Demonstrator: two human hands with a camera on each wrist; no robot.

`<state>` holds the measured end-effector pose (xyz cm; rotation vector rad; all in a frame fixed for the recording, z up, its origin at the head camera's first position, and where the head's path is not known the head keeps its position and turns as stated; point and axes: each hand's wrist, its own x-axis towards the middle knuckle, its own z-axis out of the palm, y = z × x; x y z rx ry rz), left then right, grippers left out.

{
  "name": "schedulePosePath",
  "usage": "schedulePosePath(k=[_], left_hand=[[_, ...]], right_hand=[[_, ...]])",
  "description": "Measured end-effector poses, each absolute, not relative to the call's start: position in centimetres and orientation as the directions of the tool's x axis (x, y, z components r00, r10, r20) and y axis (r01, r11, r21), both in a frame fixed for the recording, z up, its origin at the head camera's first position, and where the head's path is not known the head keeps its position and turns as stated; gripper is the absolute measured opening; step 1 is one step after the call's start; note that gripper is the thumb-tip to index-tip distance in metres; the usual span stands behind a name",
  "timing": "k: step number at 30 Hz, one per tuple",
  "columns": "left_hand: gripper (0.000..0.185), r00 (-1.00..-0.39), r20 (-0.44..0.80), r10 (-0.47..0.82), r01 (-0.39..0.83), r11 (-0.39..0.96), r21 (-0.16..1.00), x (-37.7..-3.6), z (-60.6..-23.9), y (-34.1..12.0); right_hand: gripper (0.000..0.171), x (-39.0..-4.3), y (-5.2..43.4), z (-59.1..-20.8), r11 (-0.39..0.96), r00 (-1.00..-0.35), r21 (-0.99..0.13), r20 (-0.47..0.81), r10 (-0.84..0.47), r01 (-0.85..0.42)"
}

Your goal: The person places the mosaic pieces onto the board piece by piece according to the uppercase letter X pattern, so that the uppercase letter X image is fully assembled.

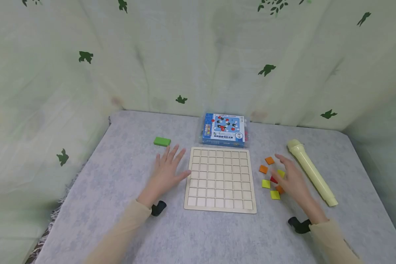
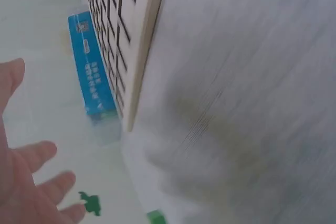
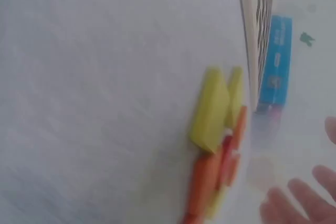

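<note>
A wooden grid board (image 1: 220,179) lies flat in the middle of the grey table, its squares bare. My left hand (image 1: 167,171) rests open on the cloth just left of the board, fingers spread. My right hand (image 1: 292,178) hovers open over a scatter of small flat tiles: orange tiles (image 1: 269,160), yellow tiles (image 1: 266,183) and a red one (image 1: 273,179). The right wrist view shows the yellow tiles (image 3: 211,110) and orange tiles (image 3: 202,187) up close, with my fingertips (image 3: 299,192) at the lower right. In the left wrist view the board edge (image 2: 142,56) runs beside my spread left hand (image 2: 26,182).
A blue boxed kit (image 1: 223,129) stands behind the board. A green block (image 1: 162,141) lies at the back left. A pale yellow toy microphone (image 1: 311,171) lies to the right of the tiles. Leaf-patterned curtains wall in the table (image 1: 118,220).
</note>
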<state>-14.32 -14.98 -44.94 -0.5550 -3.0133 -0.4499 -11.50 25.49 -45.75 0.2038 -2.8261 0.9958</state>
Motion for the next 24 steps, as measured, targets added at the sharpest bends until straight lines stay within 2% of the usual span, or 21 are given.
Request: schedulePosePath(k=[5, 8, 12, 16, 24], left_hand=[[0.075, -0.899, 0.055, 0.434, 0.386, 0.728, 0.566, -14.1, -46.9, -14.6], [0.074, -0.886, 0.016, 0.463, 0.353, 0.654, 0.669, -14.0, -47.7, -14.6], [0.072, -0.867, -0.007, 0.498, 0.373, 0.659, 0.654, -13.8, -48.4, -14.9], [0.071, -0.840, -0.007, 0.543, 0.426, 0.667, 0.611, -13.7, -48.6, -15.2], [0.072, -0.808, -0.012, 0.589, 0.471, 0.658, 0.588, -13.7, -48.6, -15.7]], right_hand=[[0.044, -10.6, 25.2, -47.1, 0.638, -0.988, -0.755, 0.127, -0.088, -0.153], [0.038, -10.2, 25.2, -47.5, 0.608, -0.994, -0.786, 0.065, -0.092, -0.107], [0.035, -10.0, 25.0, -47.9, 0.630, -0.996, -0.775, -0.002, -0.084, -0.052], [0.034, -10.0, 24.9, -48.1, 0.668, -0.997, -0.743, -0.013, -0.078, -0.043], [0.035, -10.3, 24.6, -48.0, 0.727, -0.985, -0.670, 0.040, -0.169, -0.151]])
